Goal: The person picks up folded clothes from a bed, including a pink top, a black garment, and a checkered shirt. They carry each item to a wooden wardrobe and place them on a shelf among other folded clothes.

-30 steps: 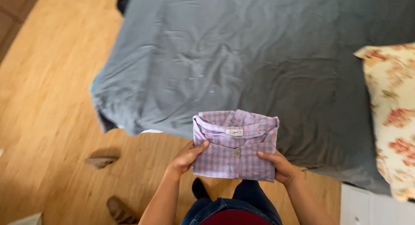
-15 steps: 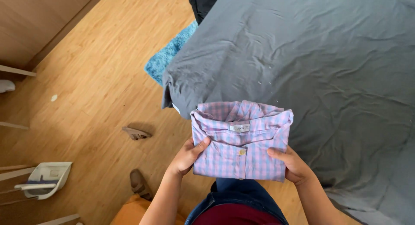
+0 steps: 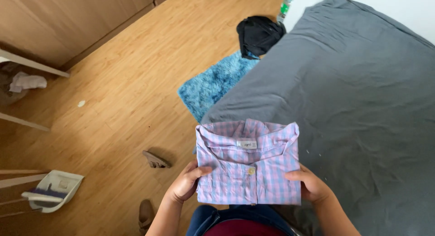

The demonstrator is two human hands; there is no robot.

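Fingers (image 3: 302,175) under folded shirt (image 3: 248,167) — hidden.

Bright, even daylight fills the room, with a soft sheen on the wood floor (image 3: 113,109); shadows are faint, darkest under the shirt (image 3: 249,168); the view is sharp, with slight wide-angle stretch at the edges

Below me runs a light wooden plank floor (image 3: 113,104), with wooden cabinet fronts (image 3: 68,23) along its upper left edge and a white wall (image 3: 398,9) at the upper right. A bed under a grey sheet (image 3: 353,95) fills the right side, lit by soft, even daylight. On the floor beside the bed I see a blue shaggy rug (image 3: 213,84), a black bundle of cloth (image 3: 259,34) and a white dustpan (image 3: 54,190).
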